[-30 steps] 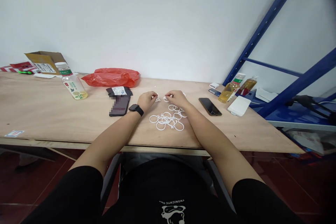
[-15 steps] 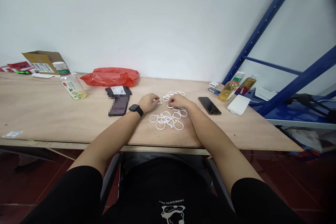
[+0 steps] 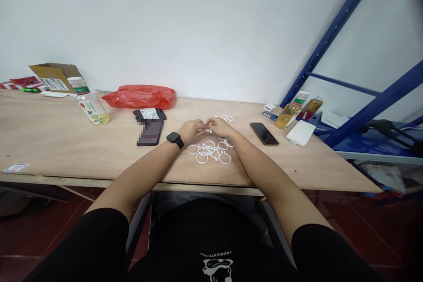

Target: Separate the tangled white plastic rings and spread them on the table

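White ring sits pinched in the left hand, one end poking sideways toward the right hand, whose bent fingers maybe hold it too, I can't tell, just past the ring pile.

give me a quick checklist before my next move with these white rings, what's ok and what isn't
1. Left hand has a small white plastic-looking ring at its fingertips: ok.
2. Right hand has a grip on that ring: cannot tell, its fingers hide any contact.
3. Loose pile of thin white plastic-looking rings lies on the near side of both hands: ok.
4. Rings in that pile lie apart from one another: not ok, several overlap.
5. Black rectangular phone is clear of the right forearm: ok, there is a gap.
6. Crumpled red plastic bag is clear of both hands: ok.
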